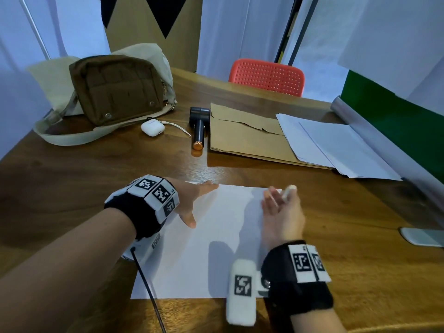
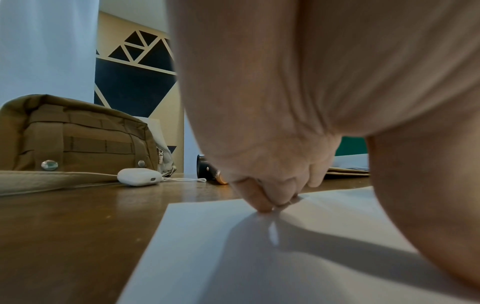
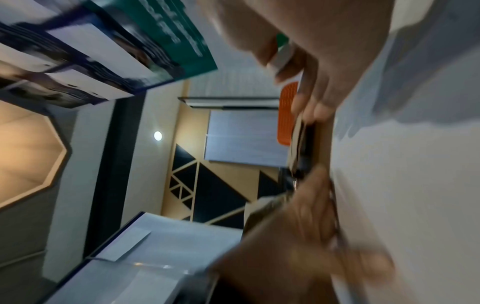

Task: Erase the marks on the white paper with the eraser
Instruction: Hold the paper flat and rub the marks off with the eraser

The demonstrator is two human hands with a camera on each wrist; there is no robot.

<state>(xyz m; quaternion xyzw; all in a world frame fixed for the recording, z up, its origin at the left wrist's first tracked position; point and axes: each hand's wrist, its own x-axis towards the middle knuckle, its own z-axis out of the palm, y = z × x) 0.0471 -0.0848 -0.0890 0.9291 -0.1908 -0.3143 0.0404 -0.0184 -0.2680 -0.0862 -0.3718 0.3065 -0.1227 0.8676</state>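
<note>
We pin the white paper [image 1: 204,248] flat to the wooden table [image 1: 84,179] with our left hand [image 1: 192,200], fingers straight and spread on its far left corner, likely so the sheet will not slide under rubbing. Our right hand [image 1: 281,212], lifted over the far right corner, pinches the small white eraser [image 1: 289,189] at its fingertips; blur hides any marks. Beyond the hands lie a dark handheld device [image 1: 198,126], an earbud case [image 1: 152,127], a brown bag [image 1: 115,90] and loose sheets [image 1: 336,145], none blocking the paper.

Right hand [image 1: 282,212] and eraser [image 1: 289,190] motion-blurred in head view; right wrist view smeared throughout. Marks on paper [image 1: 216,236] too faint to tell. Phone [image 1: 420,237] cut by right edge.
</note>
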